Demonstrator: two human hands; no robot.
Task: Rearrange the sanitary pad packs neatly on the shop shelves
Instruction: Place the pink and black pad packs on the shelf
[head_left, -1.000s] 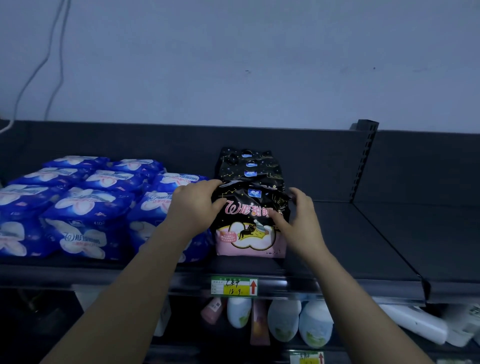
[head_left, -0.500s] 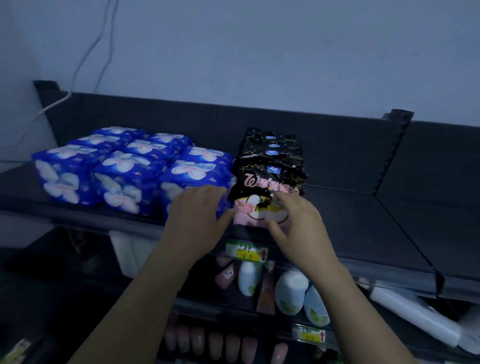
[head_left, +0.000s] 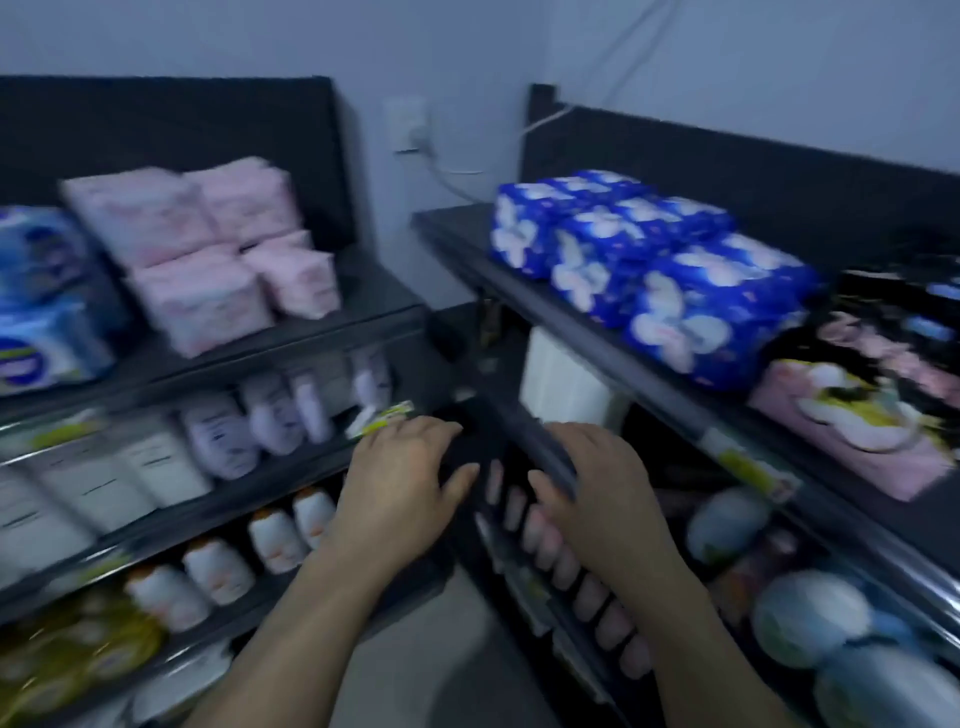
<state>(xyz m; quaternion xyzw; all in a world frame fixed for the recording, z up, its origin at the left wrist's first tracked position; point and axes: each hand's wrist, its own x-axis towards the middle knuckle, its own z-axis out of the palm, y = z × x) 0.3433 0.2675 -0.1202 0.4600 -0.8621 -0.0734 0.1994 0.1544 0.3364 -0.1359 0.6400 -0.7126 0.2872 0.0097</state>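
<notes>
- On the right shelf (head_left: 453, 224), puffy shiny blue packs (head_left: 675, 291) sit beside a black pack (head_left: 878, 338).
- Below that shelf, left hand (head_left: 402, 486) and right hand (head_left: 602, 488) hang loose, holding nothing.

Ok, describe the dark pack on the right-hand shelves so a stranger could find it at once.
Look at the top shelf of the right-hand unit, against the dark back panel. Follow the cluster of blue packs with white flowers to the right; the dark pack sits right beside them. It is the only one there with a black top, and has a pink base with a white-and-yellow picture on its front.
</notes>
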